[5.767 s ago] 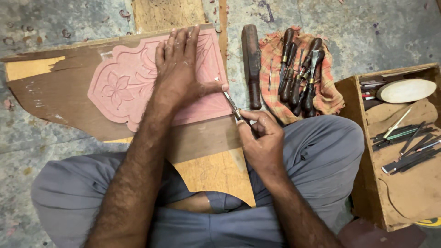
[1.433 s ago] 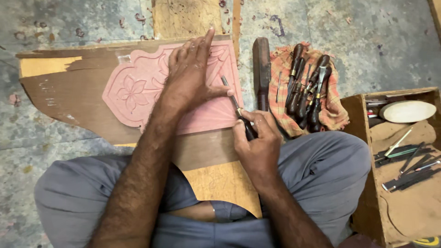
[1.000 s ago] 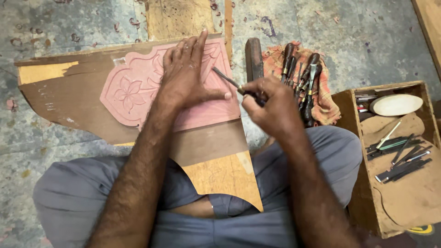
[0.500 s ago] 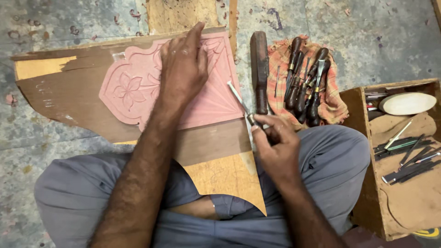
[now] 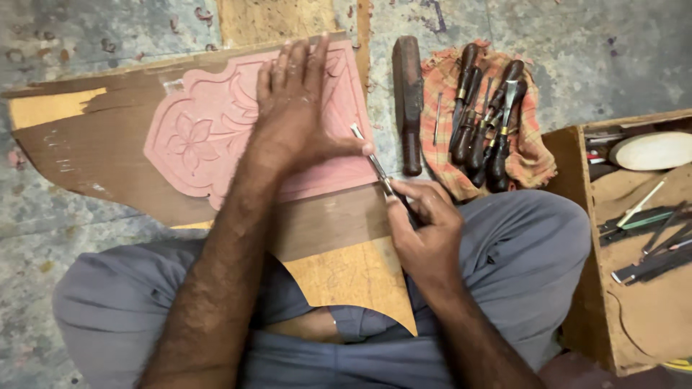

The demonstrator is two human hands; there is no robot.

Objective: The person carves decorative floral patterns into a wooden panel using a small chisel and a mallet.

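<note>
One thin chisel (image 5: pixel 375 164) is held tight in the right hand (image 5: pixel 425 230), its tip touching the pink carved board (image 5: pixel 209 137) by the thumb of the flat, open left hand (image 5: pixel 299 108), while its handle is hidden inside the fist.

Left hand (image 5: pixel 299 115) flat, right hand (image 5: pixel 425 230) fisted

Wood, steel and worn cloth

Matt brown wooden board (image 5: pixel 108 144) with pink-coated carved panel (image 5: pixel 209 137); slim bright metal chisel (image 5: pixel 375 162); dark glossy wooden-handled tools (image 5: pixel 483 115) on frayed checked cloth (image 5: pixel 530 155); rough mottled concrete floor (image 5: pixel 86 36).
</note>
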